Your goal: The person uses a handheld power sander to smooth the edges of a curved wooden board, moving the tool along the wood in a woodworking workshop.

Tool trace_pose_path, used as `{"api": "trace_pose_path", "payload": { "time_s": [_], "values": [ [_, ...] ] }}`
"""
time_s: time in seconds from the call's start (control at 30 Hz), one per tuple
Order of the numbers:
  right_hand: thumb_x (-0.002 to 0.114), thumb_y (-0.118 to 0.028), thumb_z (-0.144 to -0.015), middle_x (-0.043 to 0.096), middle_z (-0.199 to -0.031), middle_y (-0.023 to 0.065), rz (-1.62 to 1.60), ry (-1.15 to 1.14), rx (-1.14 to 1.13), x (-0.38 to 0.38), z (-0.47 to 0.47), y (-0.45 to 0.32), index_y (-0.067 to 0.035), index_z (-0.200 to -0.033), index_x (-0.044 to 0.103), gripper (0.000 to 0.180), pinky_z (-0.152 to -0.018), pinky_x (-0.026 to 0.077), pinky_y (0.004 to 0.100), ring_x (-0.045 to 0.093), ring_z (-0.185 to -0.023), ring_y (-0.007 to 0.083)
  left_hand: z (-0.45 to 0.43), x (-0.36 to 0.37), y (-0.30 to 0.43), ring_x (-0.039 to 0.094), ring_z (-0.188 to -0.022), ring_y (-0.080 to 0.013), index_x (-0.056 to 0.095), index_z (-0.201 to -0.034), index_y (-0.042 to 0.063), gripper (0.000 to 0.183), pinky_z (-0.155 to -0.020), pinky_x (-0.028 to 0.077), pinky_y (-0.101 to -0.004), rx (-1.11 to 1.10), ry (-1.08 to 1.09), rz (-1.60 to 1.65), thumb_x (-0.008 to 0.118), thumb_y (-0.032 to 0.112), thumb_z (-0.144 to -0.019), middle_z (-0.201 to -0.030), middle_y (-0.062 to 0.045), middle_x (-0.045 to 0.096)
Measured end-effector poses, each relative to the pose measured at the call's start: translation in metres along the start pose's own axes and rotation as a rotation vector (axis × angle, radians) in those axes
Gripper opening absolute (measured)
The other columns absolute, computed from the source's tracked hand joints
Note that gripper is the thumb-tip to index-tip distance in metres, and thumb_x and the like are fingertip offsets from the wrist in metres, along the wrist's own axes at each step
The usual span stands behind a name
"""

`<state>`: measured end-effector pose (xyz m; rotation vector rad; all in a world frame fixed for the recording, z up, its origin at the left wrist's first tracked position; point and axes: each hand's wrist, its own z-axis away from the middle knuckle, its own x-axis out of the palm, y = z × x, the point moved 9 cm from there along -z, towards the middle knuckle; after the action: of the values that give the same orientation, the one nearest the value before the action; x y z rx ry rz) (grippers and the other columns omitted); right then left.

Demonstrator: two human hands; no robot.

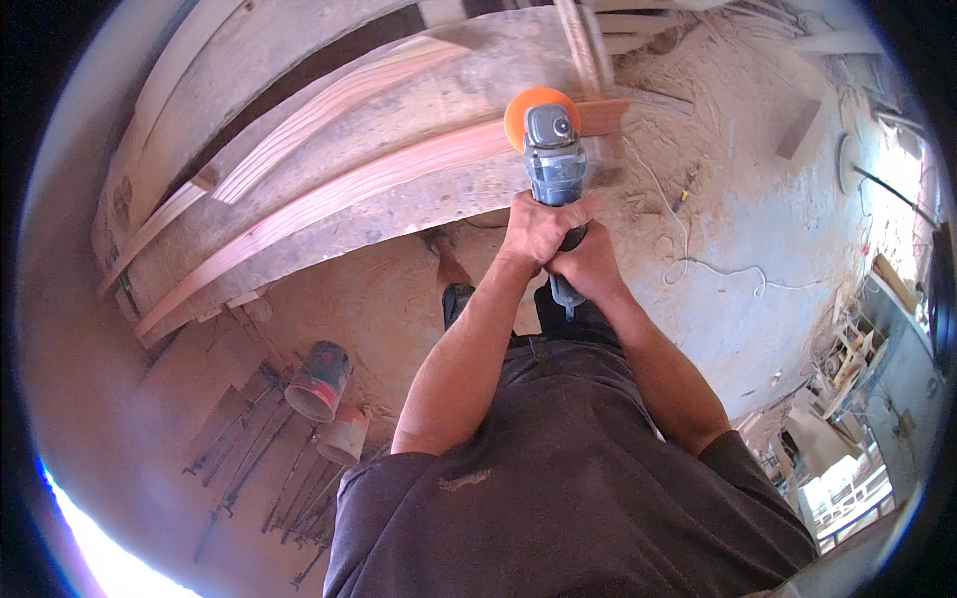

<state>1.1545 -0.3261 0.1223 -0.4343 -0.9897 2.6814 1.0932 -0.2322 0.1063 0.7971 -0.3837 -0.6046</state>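
An angle grinder (555,176) with a grey gear head and blue-black body is held in both my hands. My left hand (534,228) wraps the body behind the gear head. Just behind it, my right hand (591,258) grips the rear of the body, partly overlapping the left. The orange disc (532,105) at the tool's head is over the right part of a long reddish wooden strip (374,172). Whether the disc touches the wood cannot be told. That strip lies along a worn wooden workbench (419,198).
A second wooden strip (321,105) lies farther back on the bench. Bar clamps (247,456) and two buckets (321,381) are at the left. A white cord (695,261) crosses the dusty floor (718,321) at right. Wood offcuts (845,366) are piled at far right.
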Motion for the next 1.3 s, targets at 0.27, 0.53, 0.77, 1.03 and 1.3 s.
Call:
{"api": "trace_pose_path", "payload": {
  "time_s": [0.27, 0.53, 0.77, 1.03, 1.3],
  "values": [
    [0.079, -0.011, -0.060, 0.070, -0.089, 0.0159, 0.144, -0.061, -0.101, 0.145, 0.012, -0.047, 0.005, -0.100, 0.064, 0.046, -0.077, 0.055, 0.0359, 0.070, -0.085, 0.0266, 0.053, -0.152, -0.009, 0.061, -0.075, -0.0125, 0.071, -0.092, 0.000, 0.035, -0.069, 0.052, -0.0322, -0.115, 0.042, 0.081, 0.083, 0.028, -0.076, -0.084, -0.005, 0.069],
    [0.076, -0.022, -0.059, 0.071, -0.090, 0.0230, 0.385, -0.279, -0.066, 0.340, 0.022, -0.089, 0.010, -0.107, 0.064, 0.059, -0.075, 0.057, 0.0361, 0.071, -0.081, 0.0308, 0.113, -0.354, -0.069, 0.067, -0.082, -0.0193, 0.073, -0.097, 0.000, 0.036, -0.077, 0.054, -0.0365, -0.065, 0.300, 0.303, 0.079, 0.029, -0.077, -0.092, -0.009, 0.072],
    [0.078, -0.022, -0.061, 0.071, -0.085, 0.0275, 0.512, -0.431, -0.235, 0.456, 0.018, -0.118, 0.008, -0.107, 0.064, 0.057, -0.076, 0.059, 0.0422, 0.073, -0.085, 0.0374, 0.154, -0.443, -0.076, 0.069, -0.083, -0.0220, 0.070, -0.101, -0.007, 0.031, -0.080, 0.056, -0.0361, -0.042, 0.424, 0.758, 0.073, 0.017, -0.082, -0.096, -0.014, 0.073],
    [0.081, -0.019, -0.057, 0.070, -0.105, 0.0232, 0.424, -0.305, -0.095, 0.361, 0.034, -0.086, 0.008, -0.115, 0.059, 0.067, -0.092, 0.054, 0.0381, 0.069, -0.103, 0.0336, 0.138, -0.354, -0.075, 0.065, -0.075, -0.0158, 0.073, -0.094, -0.002, 0.028, -0.072, 0.053, -0.0321, -0.082, 0.300, 0.583, 0.080, 0.019, -0.078, -0.087, -0.006, 0.071],
    [0.081, -0.019, -0.057, 0.068, -0.105, 0.0250, 0.200, -0.113, -0.165, 0.239, 0.036, -0.033, 0.009, -0.114, 0.057, 0.068, -0.089, 0.053, 0.0383, 0.068, -0.101, 0.0350, 0.110, -0.235, -0.054, 0.066, -0.078, -0.0152, 0.076, -0.096, -0.001, 0.032, -0.075, 0.053, -0.0321, -0.117, 0.152, 0.265, 0.079, 0.026, -0.079, -0.090, -0.007, 0.073]
  ]
}}
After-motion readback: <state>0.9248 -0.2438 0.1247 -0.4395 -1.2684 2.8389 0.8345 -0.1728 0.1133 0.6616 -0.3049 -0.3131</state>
